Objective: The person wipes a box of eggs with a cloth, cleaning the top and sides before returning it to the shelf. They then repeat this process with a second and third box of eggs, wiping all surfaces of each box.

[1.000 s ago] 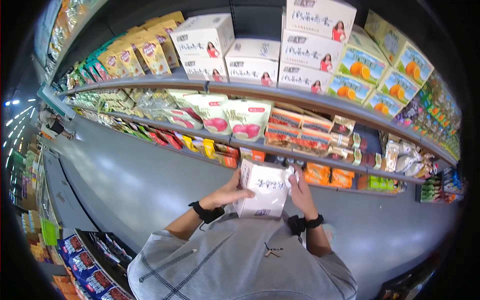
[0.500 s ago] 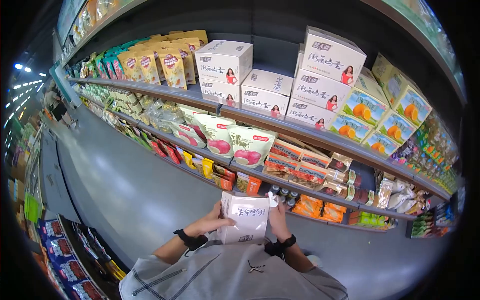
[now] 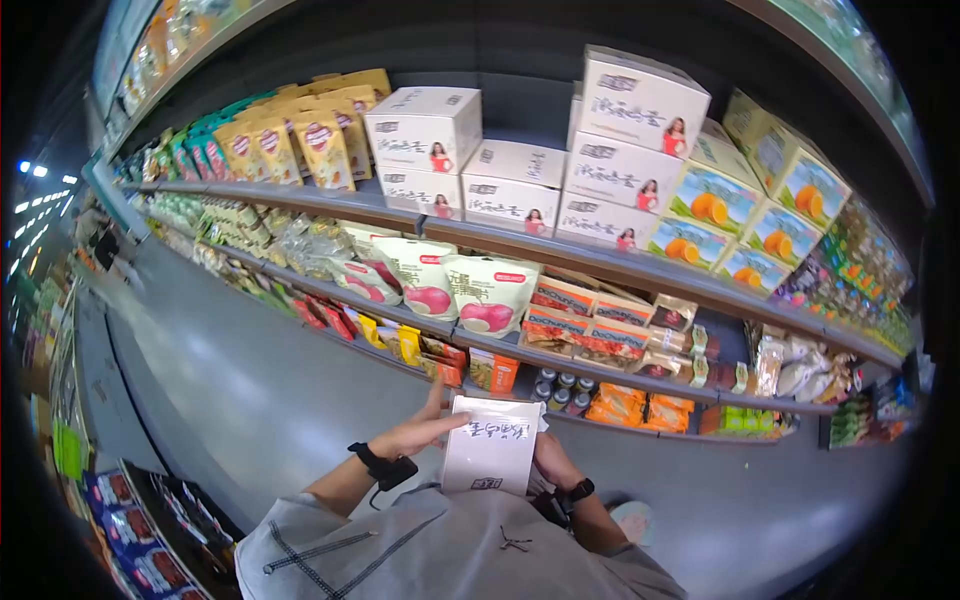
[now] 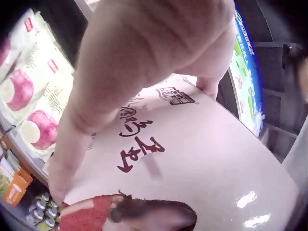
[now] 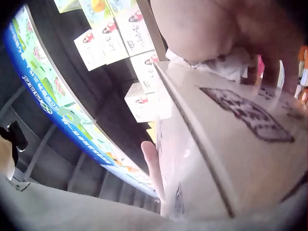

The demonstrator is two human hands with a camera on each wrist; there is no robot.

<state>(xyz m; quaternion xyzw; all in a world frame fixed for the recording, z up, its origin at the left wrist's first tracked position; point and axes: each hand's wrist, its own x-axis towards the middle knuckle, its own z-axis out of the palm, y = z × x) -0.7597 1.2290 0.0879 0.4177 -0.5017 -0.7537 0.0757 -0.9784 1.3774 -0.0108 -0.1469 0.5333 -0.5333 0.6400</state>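
In the head view a white carton (image 3: 488, 445) with dark brush lettering is held before the chest. My left hand (image 3: 422, 432) grips its left side, thumb across the near face and index finger pointing away. From the left wrist view, that hand (image 4: 149, 53) spans the carton (image 4: 211, 149), fingertips at opposite edges; a person in red is printed there. My right hand (image 3: 556, 462) holds the opposite side. A crumpled white tissue (image 5: 221, 65) lies between the right hand (image 5: 207, 29) and the carton (image 5: 202, 144) in the right wrist view; some of its fingers are hidden.
Ahead stands a long shelf (image 3: 420, 222) with matching white cartons (image 3: 635, 150), orange-printed boxes (image 3: 715, 205) and snack bags (image 3: 490, 290). Dark-capped bottles (image 3: 565, 392) sit low. A display of blue packs (image 3: 110, 480) is at left. Grey floor (image 3: 250, 360) lies between; someone stands far down the aisle (image 3: 100, 240).
The carton has come lower and tilted in my hands. My left index finger has lifted and straightened; my right hand has moved lower along the carton's side. The head view has shifted.
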